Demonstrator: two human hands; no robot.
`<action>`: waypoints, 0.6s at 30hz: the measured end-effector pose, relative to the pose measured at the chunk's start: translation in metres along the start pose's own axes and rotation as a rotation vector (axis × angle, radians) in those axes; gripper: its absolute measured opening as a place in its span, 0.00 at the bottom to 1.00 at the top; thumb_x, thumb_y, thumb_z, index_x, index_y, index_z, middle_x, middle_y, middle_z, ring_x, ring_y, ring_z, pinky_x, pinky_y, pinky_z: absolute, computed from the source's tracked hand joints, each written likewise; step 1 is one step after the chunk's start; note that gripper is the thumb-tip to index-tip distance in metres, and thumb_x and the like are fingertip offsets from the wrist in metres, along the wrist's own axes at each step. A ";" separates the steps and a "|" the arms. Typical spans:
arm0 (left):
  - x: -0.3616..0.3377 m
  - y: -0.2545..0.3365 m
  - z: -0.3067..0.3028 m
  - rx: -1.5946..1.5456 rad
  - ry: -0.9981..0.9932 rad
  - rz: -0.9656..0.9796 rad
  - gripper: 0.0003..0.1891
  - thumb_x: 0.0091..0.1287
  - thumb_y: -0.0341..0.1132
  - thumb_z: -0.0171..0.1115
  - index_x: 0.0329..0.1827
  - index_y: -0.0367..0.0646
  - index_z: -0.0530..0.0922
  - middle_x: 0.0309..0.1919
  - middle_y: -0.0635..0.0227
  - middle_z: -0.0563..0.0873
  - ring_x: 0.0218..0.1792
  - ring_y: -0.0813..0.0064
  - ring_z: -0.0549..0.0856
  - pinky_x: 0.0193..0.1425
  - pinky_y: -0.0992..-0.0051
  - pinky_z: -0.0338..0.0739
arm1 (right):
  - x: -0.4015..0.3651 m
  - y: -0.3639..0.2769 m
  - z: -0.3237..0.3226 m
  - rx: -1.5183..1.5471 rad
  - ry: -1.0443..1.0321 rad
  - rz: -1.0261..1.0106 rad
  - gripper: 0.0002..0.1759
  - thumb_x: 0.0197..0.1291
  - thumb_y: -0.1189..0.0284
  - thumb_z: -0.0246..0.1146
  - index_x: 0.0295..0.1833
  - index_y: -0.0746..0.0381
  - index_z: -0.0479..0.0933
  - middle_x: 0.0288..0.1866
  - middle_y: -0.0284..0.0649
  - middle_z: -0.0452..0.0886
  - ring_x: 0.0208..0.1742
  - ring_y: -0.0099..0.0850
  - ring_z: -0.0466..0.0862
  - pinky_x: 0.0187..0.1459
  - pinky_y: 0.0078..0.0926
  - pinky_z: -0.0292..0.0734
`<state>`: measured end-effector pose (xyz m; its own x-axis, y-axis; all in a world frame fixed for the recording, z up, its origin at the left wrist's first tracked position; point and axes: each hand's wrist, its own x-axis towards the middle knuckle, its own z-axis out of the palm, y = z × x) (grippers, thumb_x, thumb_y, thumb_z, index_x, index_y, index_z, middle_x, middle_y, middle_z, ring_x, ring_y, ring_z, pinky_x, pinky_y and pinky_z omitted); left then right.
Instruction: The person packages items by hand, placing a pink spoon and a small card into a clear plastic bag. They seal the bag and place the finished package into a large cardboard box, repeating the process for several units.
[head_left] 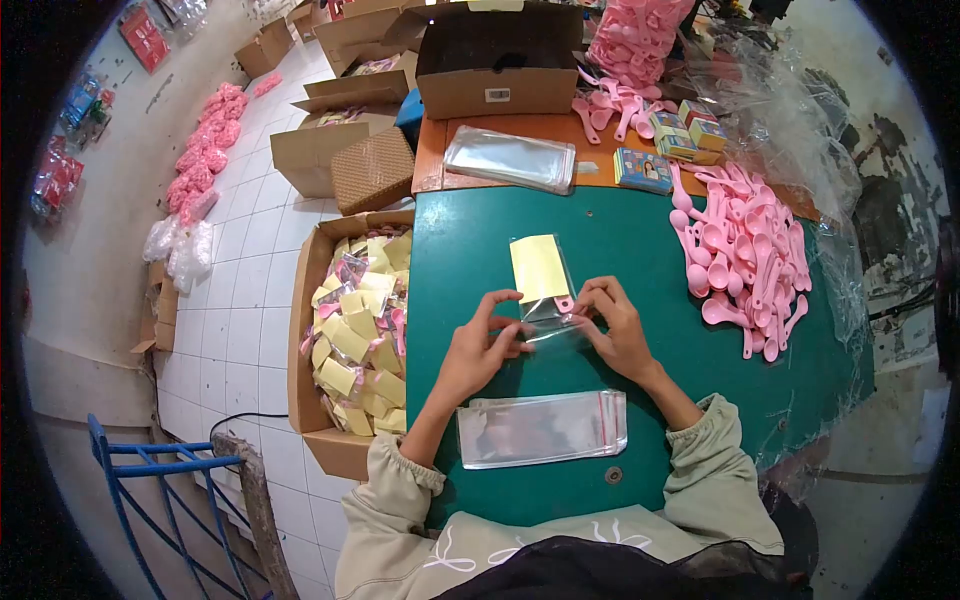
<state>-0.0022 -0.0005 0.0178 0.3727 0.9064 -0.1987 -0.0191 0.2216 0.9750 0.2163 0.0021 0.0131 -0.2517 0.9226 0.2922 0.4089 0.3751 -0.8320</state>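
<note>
A clear plastic bag (545, 322) lies on the green tabletop between my hands, with a pale yellow card (538, 270) inside its far part. The end of a pink spoon (564, 303) shows below the card; the rest of it is hidden. My left hand (486, 345) has its fingers curled at the bag's left edge, gripping the near end. On the other side, my right hand (610, 325) pinches the bag's right edge beside the spoon end. Closer to my body lies a stack of flat clear bags (542, 430).
Loose pink spoons (745, 255) are heaped at the right. Small printed boxes (642, 170), more clear bags (510, 158) and an open cardboard box (498, 75) stand at the back. On the left, a carton (318, 432) holds many packed bags, near a blue metal frame (165, 468).
</note>
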 end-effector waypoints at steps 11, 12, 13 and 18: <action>0.014 -0.017 0.008 0.515 0.201 0.300 0.07 0.59 0.31 0.65 0.34 0.37 0.78 0.31 0.65 0.82 0.28 0.77 0.84 0.30 0.80 0.79 | 0.004 0.011 0.000 0.582 -0.042 0.445 0.05 0.60 0.77 0.61 0.37 0.68 0.73 0.33 0.36 0.80 0.33 0.22 0.81 0.35 0.19 0.79; 0.015 -0.017 0.007 0.547 0.204 0.290 0.07 0.59 0.31 0.66 0.34 0.36 0.78 0.32 0.66 0.83 0.30 0.80 0.83 0.30 0.80 0.79 | 0.005 0.012 0.001 0.550 -0.029 0.447 0.05 0.61 0.77 0.60 0.37 0.67 0.72 0.32 0.37 0.79 0.32 0.22 0.81 0.34 0.18 0.79; 0.016 -0.016 0.008 0.495 0.215 0.222 0.07 0.59 0.31 0.66 0.34 0.36 0.78 0.31 0.67 0.83 0.30 0.81 0.83 0.30 0.80 0.79 | 0.005 0.013 0.003 0.520 -0.015 0.449 0.05 0.62 0.77 0.59 0.38 0.67 0.72 0.31 0.37 0.79 0.31 0.22 0.81 0.34 0.18 0.79; 0.018 -0.012 0.011 0.363 0.247 0.077 0.08 0.59 0.32 0.66 0.34 0.35 0.79 0.29 0.67 0.84 0.31 0.83 0.82 0.29 0.81 0.81 | 0.005 0.013 0.011 0.506 0.105 0.465 0.07 0.59 0.78 0.62 0.38 0.68 0.69 0.29 0.38 0.80 0.28 0.22 0.82 0.27 0.18 0.78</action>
<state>0.0150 0.0093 0.0039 0.1488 0.9839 -0.0991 0.3054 0.0496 0.9509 0.2104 0.0108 -0.0014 -0.0530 0.9908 -0.1247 -0.0120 -0.1255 -0.9920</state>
